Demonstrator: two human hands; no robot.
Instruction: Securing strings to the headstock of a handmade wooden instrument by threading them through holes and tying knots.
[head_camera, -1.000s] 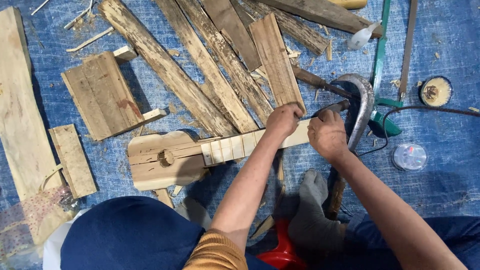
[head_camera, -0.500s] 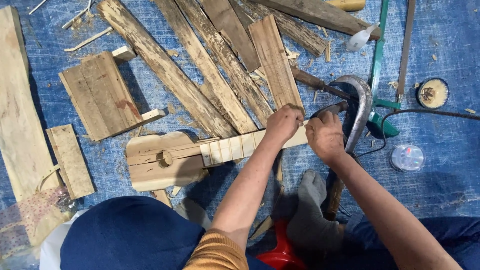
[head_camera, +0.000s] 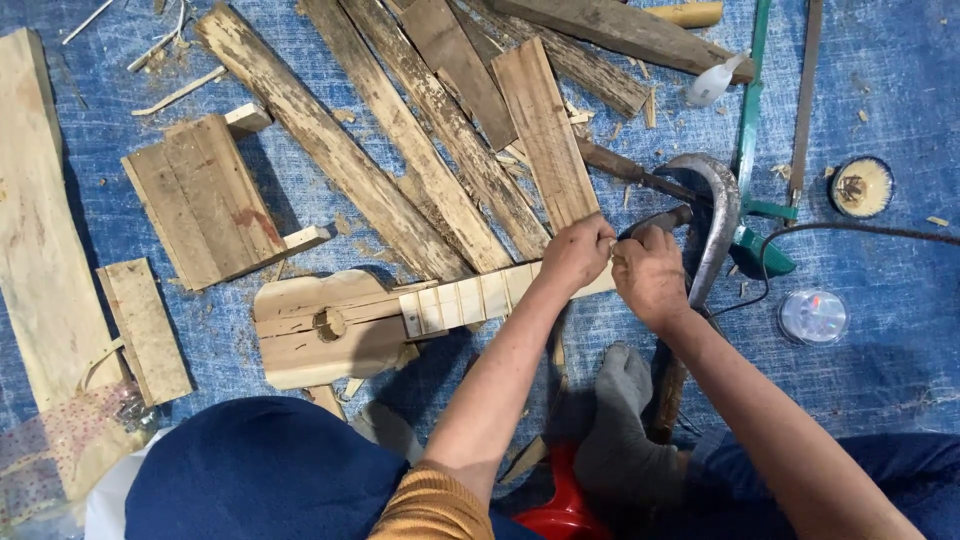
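Makeshift woodworking spot, blue tarp (head_camera: 880, 370), scattered planks (head_camera: 330, 150), wood shavings (head_camera: 160, 50)

We reach both arms forward, left hand (head_camera: 577, 252) and right hand (head_camera: 650, 275) side by side, fingers curled, apparently gripping.
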